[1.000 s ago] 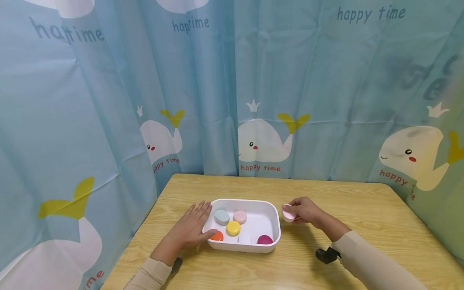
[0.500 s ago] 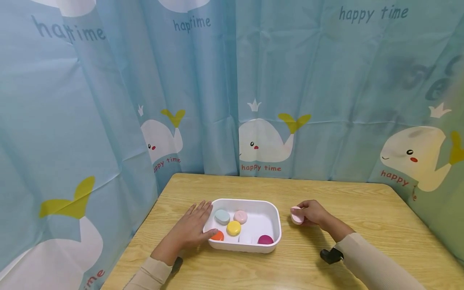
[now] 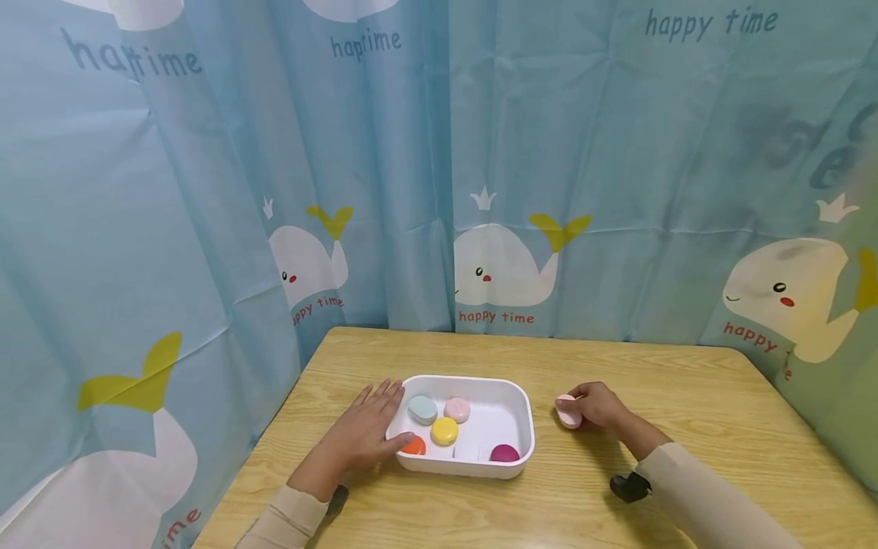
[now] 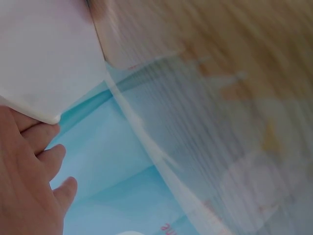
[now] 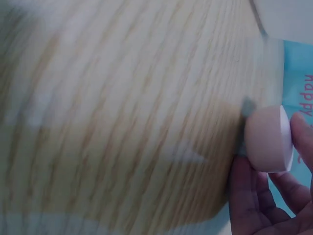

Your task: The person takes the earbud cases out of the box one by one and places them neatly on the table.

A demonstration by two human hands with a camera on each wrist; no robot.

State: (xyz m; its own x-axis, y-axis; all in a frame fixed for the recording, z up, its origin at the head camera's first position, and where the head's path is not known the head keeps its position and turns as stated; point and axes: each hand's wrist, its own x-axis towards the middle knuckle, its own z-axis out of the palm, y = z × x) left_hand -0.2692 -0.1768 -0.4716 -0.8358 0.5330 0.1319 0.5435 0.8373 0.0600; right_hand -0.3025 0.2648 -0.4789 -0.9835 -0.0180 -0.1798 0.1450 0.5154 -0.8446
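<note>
My right hand (image 3: pixel 600 406) pinches a pale pink round puck (image 3: pixel 568 412) between thumb and fingers, to the right of the white tray (image 3: pixel 530 423). In the right wrist view the puck (image 5: pixel 266 139) is held on edge, with a domed side and a flatter whiter face under the thumb. My left hand (image 3: pixel 363 431) lies with straight fingers along the tray's left rim, its thumb reaching over the front left corner. Inside the tray are similar pucks: light blue (image 3: pixel 422 409), pink (image 3: pixel 456 409), yellow (image 3: pixel 444 431), orange (image 3: pixel 414 445) and magenta (image 3: pixel 504 453).
A wooden table (image 3: pixel 549 503) bears the tray. Behind and to the left hangs a blue curtain (image 3: pixel 411 168) with printed whales. A black device (image 3: pixel 629 486) is strapped at the right wrist. A white squarish piece (image 3: pixel 467 451) is near the tray's front wall.
My right hand has moved right, away from the tray's edge and slightly toward me, still holding the pink puck. The left hand and the pucks in the tray stay as they were.
</note>
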